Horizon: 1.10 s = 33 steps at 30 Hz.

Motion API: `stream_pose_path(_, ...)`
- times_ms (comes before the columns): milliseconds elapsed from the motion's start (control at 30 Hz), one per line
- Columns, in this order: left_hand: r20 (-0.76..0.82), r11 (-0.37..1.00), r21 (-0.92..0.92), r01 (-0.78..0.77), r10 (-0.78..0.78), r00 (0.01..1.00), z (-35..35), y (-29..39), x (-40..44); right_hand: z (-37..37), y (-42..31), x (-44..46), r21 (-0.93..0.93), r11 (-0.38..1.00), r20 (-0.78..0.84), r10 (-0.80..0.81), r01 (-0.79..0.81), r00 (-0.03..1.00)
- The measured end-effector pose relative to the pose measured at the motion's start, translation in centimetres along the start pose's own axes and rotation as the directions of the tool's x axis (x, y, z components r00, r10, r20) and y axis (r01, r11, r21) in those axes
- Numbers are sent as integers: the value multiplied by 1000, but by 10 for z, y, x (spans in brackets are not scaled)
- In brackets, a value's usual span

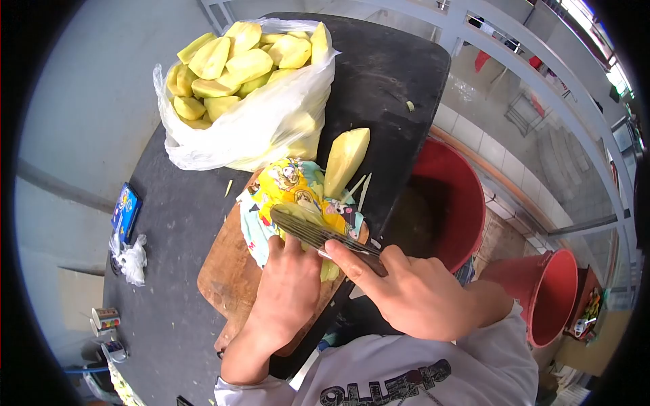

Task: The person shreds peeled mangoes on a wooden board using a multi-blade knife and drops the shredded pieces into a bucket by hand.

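Note:
My right hand (420,294) grips a knife (315,233), its index finger stretched along the blade. The blade lies slanted over a piece of pale green-yellow peeled fruit, likely green mango (330,271). Curled fingers of my left hand (288,287) press on this fruit just in front of the blade; the blade and hands hide most of it. Under the fruit is a yellow and light-blue cartoon-printed cloth or bag (284,179), spread on a wooden cutting board (220,271). A larger peeled fruit piece (347,159) rests beside the cloth, with thin strips near it.
A white plastic bag (284,128) full of peeled fruit pieces stands at the back of the black table (172,325). Along the left edge are a blue packet (126,210) and a crumpled white bag (132,260). Red buckets (467,210) stand right of the table, near a railing.

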<state>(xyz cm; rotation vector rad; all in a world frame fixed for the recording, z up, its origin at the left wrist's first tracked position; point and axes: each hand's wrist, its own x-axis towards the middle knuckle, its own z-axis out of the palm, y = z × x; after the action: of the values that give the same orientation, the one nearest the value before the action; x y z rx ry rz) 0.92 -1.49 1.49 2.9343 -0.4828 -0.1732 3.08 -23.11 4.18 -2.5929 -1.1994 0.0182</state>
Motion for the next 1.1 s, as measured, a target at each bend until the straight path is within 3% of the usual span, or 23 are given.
stream_pose_path(67,11,998,-23,58,-58,998,0,1,0,14,9,7,87,995,-79,-51,58,996)
stream_pose_path(200,21,987,-91,135,-133,991,-6,6,2,23,15,15,87,996,-2,-23,23,1000)
stream_pose_path(300,-61,994,-60,87,-91,994,-1,2,-2,0,8,4,90,995,-3,-30,30,1000)
stream_pose_path(367,2,999,-28,16,-16,1000,-2,1,-3,6,9,4,111,993,20,-36,33,999)
stream_pose_path(500,31,990,-71,118,-116,993,-5,3,0,24,13,11,140,990,40,-20,15,999)
stream_pose_path(600,-20,994,-67,83,-84,996,-2,1,-4,11,8,3,141,990,42,-28,22,999)
stream_pose_path(700,-68,999,-15,34,-35,997,-1,2,-6,2,5,0,89,996,150,11,-24,989)
stream_pose_path(767,-24,996,-43,78,-79,997,-4,5,-3,35,15,10,172,985,-58,-14,24,998)
stream_pose_path(900,-17,994,-37,107,-107,994,-2,5,-6,15,5,-3,176,984,7,24,-25,1000)
stream_pose_path(1033,-61,999,-9,32,-33,998,-1,2,-5,7,2,-3,200,980,52,10,-20,999)
stream_pose_path(1100,-68,1000,9,25,-24,997,-1,3,-6,37,12,10,145,989,-56,-12,20,998)
